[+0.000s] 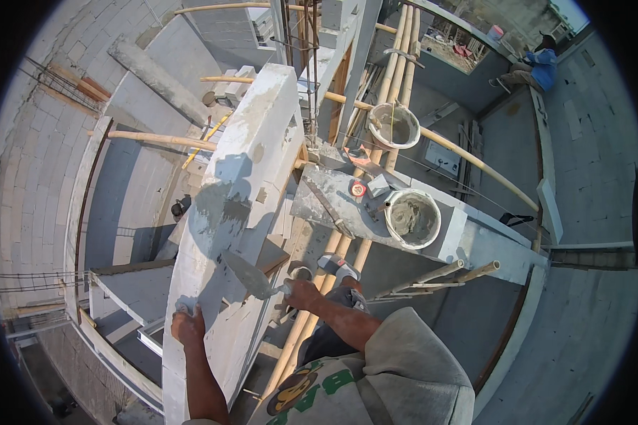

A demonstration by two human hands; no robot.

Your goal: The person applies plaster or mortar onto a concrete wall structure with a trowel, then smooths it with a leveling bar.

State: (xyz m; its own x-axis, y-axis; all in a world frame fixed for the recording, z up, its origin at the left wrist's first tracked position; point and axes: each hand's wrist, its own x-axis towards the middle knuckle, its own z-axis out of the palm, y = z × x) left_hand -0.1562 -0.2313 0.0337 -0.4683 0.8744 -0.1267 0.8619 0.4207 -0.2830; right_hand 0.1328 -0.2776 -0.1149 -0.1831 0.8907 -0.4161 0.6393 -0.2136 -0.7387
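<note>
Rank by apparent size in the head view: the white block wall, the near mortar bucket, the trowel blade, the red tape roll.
1. White block wall
2. Near mortar bucket
3. Trowel blade, though it lies closer to the camera
4. Red tape roll

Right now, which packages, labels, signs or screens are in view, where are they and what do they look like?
Round red-and-white tape-like disc: lies on the grey mortar-smeared board, left of the white mortar bucket; a label cannot be made out.
Printed shirt front: lower edge, green lettering beside a brown-and-yellow cartoon figure.
No signs or screens.
</note>
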